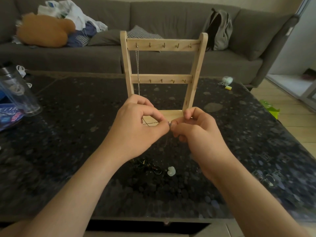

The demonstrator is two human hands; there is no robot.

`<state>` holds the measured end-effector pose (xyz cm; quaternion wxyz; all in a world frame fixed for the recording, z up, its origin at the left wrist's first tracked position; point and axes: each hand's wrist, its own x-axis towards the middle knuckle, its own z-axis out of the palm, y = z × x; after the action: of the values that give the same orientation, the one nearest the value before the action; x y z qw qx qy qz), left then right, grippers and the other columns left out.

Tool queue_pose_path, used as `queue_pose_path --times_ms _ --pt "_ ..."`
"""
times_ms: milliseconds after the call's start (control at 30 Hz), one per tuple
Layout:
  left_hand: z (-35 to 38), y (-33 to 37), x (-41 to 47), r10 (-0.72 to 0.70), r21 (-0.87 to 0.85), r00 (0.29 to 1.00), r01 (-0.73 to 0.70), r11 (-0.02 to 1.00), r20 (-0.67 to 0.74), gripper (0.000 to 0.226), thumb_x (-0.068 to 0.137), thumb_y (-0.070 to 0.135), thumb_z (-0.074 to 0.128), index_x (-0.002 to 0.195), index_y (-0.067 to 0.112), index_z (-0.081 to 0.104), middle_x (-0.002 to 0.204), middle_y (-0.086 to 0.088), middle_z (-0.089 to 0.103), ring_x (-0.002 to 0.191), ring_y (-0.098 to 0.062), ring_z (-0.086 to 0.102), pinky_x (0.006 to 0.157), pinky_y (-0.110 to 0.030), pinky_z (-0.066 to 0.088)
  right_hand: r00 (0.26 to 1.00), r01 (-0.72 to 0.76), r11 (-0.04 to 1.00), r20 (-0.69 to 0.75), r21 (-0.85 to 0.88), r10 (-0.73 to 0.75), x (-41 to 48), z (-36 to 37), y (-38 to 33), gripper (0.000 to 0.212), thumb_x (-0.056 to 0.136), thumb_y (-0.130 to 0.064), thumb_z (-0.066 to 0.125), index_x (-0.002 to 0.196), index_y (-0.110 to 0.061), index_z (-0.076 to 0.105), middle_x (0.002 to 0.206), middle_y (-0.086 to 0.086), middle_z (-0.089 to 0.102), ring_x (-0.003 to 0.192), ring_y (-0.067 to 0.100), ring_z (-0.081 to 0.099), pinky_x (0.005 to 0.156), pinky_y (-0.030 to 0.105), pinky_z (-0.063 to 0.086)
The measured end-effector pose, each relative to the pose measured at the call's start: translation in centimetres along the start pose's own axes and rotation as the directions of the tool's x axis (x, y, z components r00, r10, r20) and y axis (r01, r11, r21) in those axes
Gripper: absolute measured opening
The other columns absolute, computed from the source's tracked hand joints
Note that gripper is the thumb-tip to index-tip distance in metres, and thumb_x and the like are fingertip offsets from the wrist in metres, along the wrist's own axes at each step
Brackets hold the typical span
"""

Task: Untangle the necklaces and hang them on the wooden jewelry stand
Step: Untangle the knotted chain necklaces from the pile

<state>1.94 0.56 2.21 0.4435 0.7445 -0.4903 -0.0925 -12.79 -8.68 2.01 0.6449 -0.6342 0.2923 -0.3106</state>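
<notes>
Dark speckled stone makes up the surface (68,125), with a grey sofa (171,65) behind it carrying a backpack (218,29) and an orange plush toy (44,29). Mid-surface stands the wooden jewelry stand (196,69), upright, two rails of small hooks facing the person. One silver chain (137,69) already hangs straight down from the leftmost hook of the top rail; the other hooks look bare. Just in front of the stand's base, the left hand (136,127) and right hand (196,132) meet fingertip to fingertip, each grip a closed thumb-and-forefinger pinch on the same dark chain (150,123). From the pinch the chain runs sideways to the left, under the left hand's curled fingers, so its long axis lies roughly across the view, parallel to the rails. Below the wrists, nearer the person, the tangle (148,166) of remaining necklaces lies on the surface beside a pale pendant (171,171); whether a strand links it to the pinched chain is too faint to tell. Both hands are equally close to the pinch point, which suggests they are working a knot or clasp apart. The free top-rail hooks lie up and away from both grips, the nearest open one just right of the silver chain, so hanging would likely fall to the left hand.
</notes>
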Motion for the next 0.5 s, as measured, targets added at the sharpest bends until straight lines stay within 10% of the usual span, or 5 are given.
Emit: queue_pose_path --times_ms 500 --pt "0.37 -0.18 0.24 -0.023 -0.048 0.996 0.027 0.998 0.083 0.009 0.093 0.034 0.076 0.085 0.030 0.079 0.107 0.017 0.066 0.088 0.000 0.063 0.075 -0.008 0.043 0.999 0.051 0.998 -0.015 -0.029 -0.051 0.01 -0.20 -0.16 0.035 0.087 0.015 0.061 0.092 -0.015 0.043 0.079 0.003 0.069 0.068 0.010 0.059 0.060 0.015 0.049"
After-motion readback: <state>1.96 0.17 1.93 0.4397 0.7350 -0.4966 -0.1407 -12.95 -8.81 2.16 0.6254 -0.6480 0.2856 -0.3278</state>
